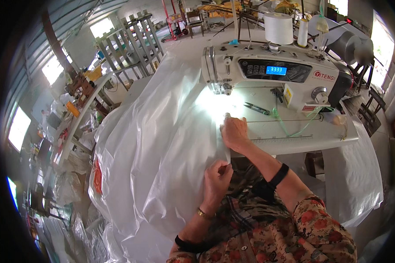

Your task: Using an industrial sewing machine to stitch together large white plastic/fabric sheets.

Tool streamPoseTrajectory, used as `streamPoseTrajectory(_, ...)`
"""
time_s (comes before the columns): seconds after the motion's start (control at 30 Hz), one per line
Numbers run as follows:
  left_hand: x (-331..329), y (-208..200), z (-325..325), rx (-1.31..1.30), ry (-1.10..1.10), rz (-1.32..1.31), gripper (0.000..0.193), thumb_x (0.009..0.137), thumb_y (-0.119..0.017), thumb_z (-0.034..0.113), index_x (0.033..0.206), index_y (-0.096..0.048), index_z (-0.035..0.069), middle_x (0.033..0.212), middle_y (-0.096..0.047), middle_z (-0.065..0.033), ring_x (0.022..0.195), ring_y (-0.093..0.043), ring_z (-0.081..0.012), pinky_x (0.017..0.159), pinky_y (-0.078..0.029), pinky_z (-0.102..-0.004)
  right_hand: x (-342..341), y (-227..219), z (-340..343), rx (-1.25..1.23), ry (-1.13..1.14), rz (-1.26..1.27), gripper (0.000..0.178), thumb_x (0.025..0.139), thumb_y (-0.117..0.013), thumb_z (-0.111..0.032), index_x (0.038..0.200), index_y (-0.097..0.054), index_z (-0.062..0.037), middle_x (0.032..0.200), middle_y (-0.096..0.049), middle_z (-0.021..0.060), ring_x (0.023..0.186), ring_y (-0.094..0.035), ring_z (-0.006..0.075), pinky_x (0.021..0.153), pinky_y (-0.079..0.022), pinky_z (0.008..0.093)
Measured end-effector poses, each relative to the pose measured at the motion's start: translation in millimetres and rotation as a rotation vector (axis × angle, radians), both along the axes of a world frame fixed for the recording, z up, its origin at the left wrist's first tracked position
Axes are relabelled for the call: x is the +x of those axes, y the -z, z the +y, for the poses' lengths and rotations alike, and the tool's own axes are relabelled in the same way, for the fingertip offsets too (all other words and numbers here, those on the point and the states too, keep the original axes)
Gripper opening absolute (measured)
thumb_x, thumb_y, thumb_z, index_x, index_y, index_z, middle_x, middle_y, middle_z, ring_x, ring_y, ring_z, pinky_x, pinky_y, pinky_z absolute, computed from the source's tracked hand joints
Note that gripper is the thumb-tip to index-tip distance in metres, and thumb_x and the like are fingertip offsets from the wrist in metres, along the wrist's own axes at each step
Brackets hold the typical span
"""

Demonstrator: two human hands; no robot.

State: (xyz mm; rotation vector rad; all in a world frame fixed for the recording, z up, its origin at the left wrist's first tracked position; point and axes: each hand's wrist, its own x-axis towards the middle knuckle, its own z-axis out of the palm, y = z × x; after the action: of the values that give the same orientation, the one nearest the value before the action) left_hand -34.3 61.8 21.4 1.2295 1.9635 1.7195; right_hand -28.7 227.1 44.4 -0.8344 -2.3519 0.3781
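A large, glossy white plastic sheet spreads in folds over the left of the sewing machine table and hangs toward me. My left hand is closed, pinching the sheet's right edge just off the near side of the table. Farther forward, my right hand has its fingers bent together on the same edge, just short of the needle area. A bright lamp glares around the presser foot, so the stitching spot is washed out. Black-and-green thread snips lie right of my right hand.
A green strip lies on the table near a printed ruler scale. On top stand a large white thread cone and a thin spool. A grey metal rack is at the back left. More white sheeting hangs at the right.
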Motion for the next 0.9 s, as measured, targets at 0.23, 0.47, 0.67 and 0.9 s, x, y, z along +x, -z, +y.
streamPoseTrajectory(0.23,8.0,2.6,1.0,0.021,0.025,-0.053,0.009,0.084,-0.062,0.000,0.079,-0.055,-0.003,0.060,-0.051,-0.0016,0.059,-0.043,-0.0041,0.053,-0.038,-0.0235,24.8,17.1,-26.5,0.105,-0.042,0.064,0.012,0.082,-0.057,-0.012,0.080,-0.056,0.0004,0.064,-0.061,0.0187,0.063,-0.059,0.0356,0.075,-0.036,0.0430)
streamPoseTrajectory(0.47,10.7,7.3,-1.8,-0.083,-0.006,0.219,0.009,0.081,-0.063,0.002,0.086,-0.056,-0.002,0.075,-0.060,-0.0164,0.065,-0.058,-0.0297,0.060,-0.045,-0.0346,42.2,12.1,-47.1,0.065,-0.060,0.027,0.015,0.081,-0.057,-0.012,0.085,-0.059,0.0020,0.066,-0.062,0.0186,0.066,-0.060,0.0352,0.082,-0.036,0.0420)
streamPoseTrajectory(0.67,11.1,30.1,-34.8,-0.167,-0.172,0.523,0.021,0.080,-0.058,0.004,0.100,-0.053,-0.002,0.104,-0.054,-0.0235,0.097,-0.052,-0.0442,0.077,-0.044,-0.0470,40.8,15.5,-57.3,-0.042,-0.003,-0.003,0.036,0.080,-0.061,-0.016,0.113,-0.061,-0.0013,0.073,-0.066,0.0128,0.082,-0.061,0.0315,0.084,-0.038,0.0401)
streamPoseTrajectory(0.9,20.2,-27.6,-68.6,-0.218,0.058,0.362,0.008,0.081,-0.056,0.004,0.088,-0.053,-0.001,0.076,-0.054,-0.0188,0.063,-0.054,-0.0401,0.055,-0.043,-0.0407,37.6,22.4,-35.7,-0.210,-0.008,0.199,0.031,0.082,-0.061,-0.023,0.108,-0.063,-0.0054,0.078,-0.068,0.0150,0.079,-0.064,0.0329,0.079,-0.044,0.0439)
